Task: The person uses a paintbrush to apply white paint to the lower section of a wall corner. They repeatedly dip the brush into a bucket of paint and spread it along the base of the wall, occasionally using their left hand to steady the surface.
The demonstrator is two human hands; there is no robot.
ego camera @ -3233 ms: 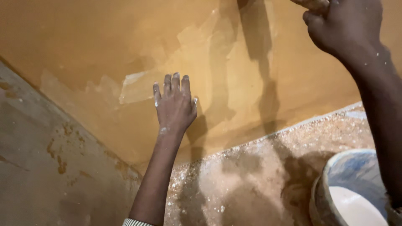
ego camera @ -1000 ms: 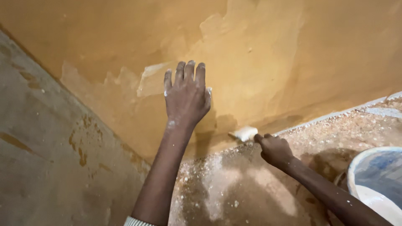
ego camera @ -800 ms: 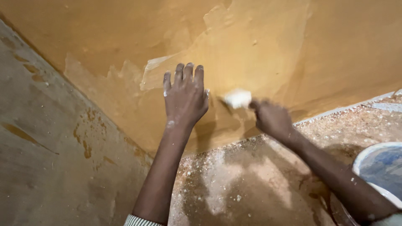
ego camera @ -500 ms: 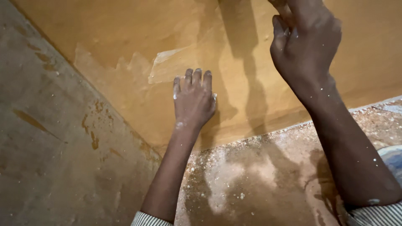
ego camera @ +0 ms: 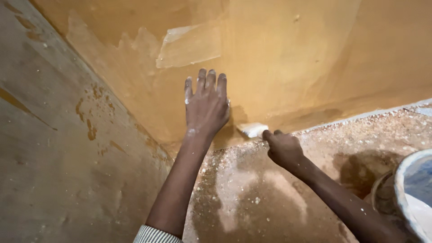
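Gripping putty blade (ego camera: 253, 129) in my right hand (ego camera: 282, 148), low against the wall (ego camera: 288, 58) | left hand (ego camera: 206, 105) flat, fingers spread, holding nothing | blade seems light, stiff, wet-edged; best held by its handle

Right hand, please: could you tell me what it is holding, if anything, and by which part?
The right hand holds a putty blade by its near end, the pale blade against the base of the ochre wall. The left hand holds nothing, lying flat on the wall.

left hand (ego camera: 207, 105) on wall (ego camera: 292, 58), right hand (ego camera: 282, 147) gripping scraper (ego camera: 253, 130)
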